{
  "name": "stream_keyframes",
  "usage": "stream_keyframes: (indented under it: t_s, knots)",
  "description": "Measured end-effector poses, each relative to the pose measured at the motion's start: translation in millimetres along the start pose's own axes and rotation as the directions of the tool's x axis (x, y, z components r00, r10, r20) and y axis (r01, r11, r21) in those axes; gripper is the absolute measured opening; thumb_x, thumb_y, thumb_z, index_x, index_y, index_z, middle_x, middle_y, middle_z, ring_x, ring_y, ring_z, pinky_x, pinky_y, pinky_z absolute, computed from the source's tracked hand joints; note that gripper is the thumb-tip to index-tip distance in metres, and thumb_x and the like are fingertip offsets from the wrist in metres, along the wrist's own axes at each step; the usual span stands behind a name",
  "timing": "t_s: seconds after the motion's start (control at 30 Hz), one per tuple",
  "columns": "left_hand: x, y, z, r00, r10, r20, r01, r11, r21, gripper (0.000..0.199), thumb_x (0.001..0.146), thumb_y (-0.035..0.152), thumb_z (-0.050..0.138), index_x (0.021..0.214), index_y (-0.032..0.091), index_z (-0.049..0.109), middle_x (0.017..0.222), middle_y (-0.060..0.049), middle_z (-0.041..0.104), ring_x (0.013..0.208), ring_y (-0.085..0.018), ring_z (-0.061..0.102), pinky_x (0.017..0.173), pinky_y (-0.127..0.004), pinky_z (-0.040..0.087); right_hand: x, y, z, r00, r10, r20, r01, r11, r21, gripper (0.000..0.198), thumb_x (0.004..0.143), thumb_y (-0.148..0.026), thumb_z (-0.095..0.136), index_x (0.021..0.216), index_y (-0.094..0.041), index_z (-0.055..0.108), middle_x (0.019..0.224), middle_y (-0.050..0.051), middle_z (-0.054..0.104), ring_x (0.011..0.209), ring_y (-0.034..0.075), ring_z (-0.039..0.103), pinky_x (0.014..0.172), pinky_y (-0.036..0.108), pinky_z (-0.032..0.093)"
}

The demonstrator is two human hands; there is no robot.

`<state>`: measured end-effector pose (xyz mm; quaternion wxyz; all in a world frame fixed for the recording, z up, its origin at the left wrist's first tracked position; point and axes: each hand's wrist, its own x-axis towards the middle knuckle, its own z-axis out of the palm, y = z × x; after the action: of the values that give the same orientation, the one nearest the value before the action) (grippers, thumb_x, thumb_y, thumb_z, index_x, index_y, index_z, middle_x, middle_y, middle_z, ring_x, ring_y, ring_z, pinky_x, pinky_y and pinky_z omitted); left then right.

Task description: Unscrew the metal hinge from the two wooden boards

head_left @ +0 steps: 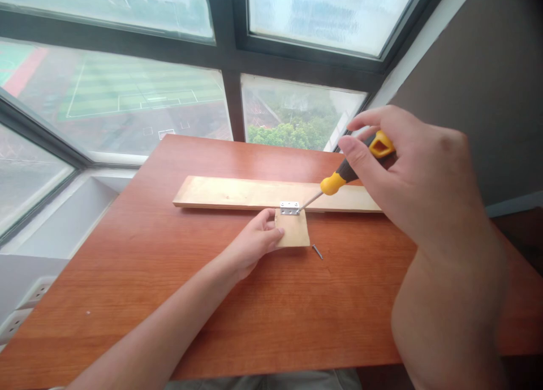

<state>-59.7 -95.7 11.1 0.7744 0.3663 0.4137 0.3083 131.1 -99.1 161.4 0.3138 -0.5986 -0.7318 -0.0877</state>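
I count one long plank [254,194], one small wood block [293,232], one metal hinge [289,208], one loose screw [317,252], one screwdriver [344,174]. Reddish table [178,299] under large windows [139,104]. My right hand [418,172] is clenched round the screwdriver handle, tip on the hinge. My left hand [253,244] grips the block's left edge, hinge just beyond the fingertips.

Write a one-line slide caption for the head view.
Right hand drives screwdriver at hinge; left hand steadies small wood block.
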Motion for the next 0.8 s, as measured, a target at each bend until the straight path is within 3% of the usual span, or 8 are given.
stream_keyframes:
  t_s: [0.17, 0.23, 0.4, 0.5, 0.63, 0.8]
  knots:
    - [0.6, -0.1, -0.5, 1.0, 0.004, 0.007, -0.004, 1.0, 0.0, 0.03, 0.079, 0.019, 0.068, 0.106, 0.019, 0.054, 0.079, 0.001, 0.061, 0.067, -0.01, 0.057, 0.079, -0.03, 0.05, -0.5, -4.9, -7.4, 0.999, -0.04, 0.023, 0.039, 0.999, 0.024, 0.038, 0.077, -0.02, 0.056, 0.114, -0.026, 0.062, 0.106, 0.002, 0.072, 0.088, 0.023, 0.067, 0.077, 0.039, 0.05]
    - [1.0, -0.1, -0.4, 1.0, 0.001, 0.006, -0.001, 1.0, -0.002, 0.03, 0.079, 0.019, 0.068, 0.106, 0.019, 0.054, 0.08, 0.0, 0.062, 0.067, -0.01, 0.057, 0.079, -0.031, 0.05, -1.4, -6.2, -8.5, 0.997, -0.068, 0.039, 0.066, 0.997, 0.045, 0.038, 0.078, -0.021, 0.056, 0.115, -0.024, 0.062, 0.11, 0.003, 0.071, 0.093, 0.023, 0.067, 0.079, 0.038, 0.049]
    - [1.5, -0.3, -0.7, 1.0, 0.0, -0.001, 0.0, 1.0, -0.005, 0.031, 0.079, 0.018, 0.067, 0.107, 0.019, 0.054, 0.081, 0.0, 0.063, 0.068, -0.011, 0.058, 0.079, -0.03, 0.05, -1.1, -4.8, -3.6, 1.0, 0.028, -0.004, -0.029, 0.996, -0.081, 0.034, 0.088, -0.045, 0.055, 0.111, -0.023, 0.065, 0.086, 0.005, 0.072, 0.075, 0.026, 0.067, 0.075, 0.043, 0.049]
    - [1.3, -0.1, -0.8, 1.0, -0.009, 0.0, 0.009, 1.0, -0.006, 0.032, 0.079, 0.017, 0.067, 0.108, 0.019, 0.054, 0.084, -0.001, 0.064, 0.069, -0.011, 0.059, 0.079, -0.03, 0.05, 0.0, -3.8, -3.2, 1.0, 0.015, 0.004, -0.015, 0.998, -0.06, 0.028, 0.086, -0.035, 0.057, 0.109, -0.023, 0.066, 0.086, 0.003, 0.072, 0.074, 0.024, 0.067, 0.073, 0.04, 0.05]
    - [1.2, 0.5, 0.1, 1.0, -0.012, -0.003, 0.012, 1.0, -0.006, 0.032, 0.079, 0.016, 0.066, 0.108, 0.018, 0.053, 0.084, -0.001, 0.064, 0.07, -0.01, 0.058, 0.08, -0.03, 0.05, -0.4, -3.7, -7.3, 0.997, -0.054, 0.046, 0.054, 0.999, 0.003, 0.041, 0.075, -0.021, 0.059, 0.117, -0.024, 0.062, 0.105, 0.002, 0.072, 0.086, 0.022, 0.068, 0.075, 0.037, 0.05]
    - [1.0, 0.5, 0.4, 1.0, -0.011, 0.001, 0.011, 1.0, -0.008, 0.031, 0.079, 0.016, 0.065, 0.108, 0.018, 0.053, 0.084, -0.001, 0.064, 0.068, -0.009, 0.057, 0.08, -0.031, 0.05, -0.9, -3.4, -6.5, 1.0, -0.002, 0.02, 0.003, 0.997, -0.083, 0.03, 0.086, -0.04, 0.057, 0.111, -0.026, 0.065, 0.092, 0.003, 0.072, 0.074, 0.023, 0.066, 0.071, 0.039, 0.048]
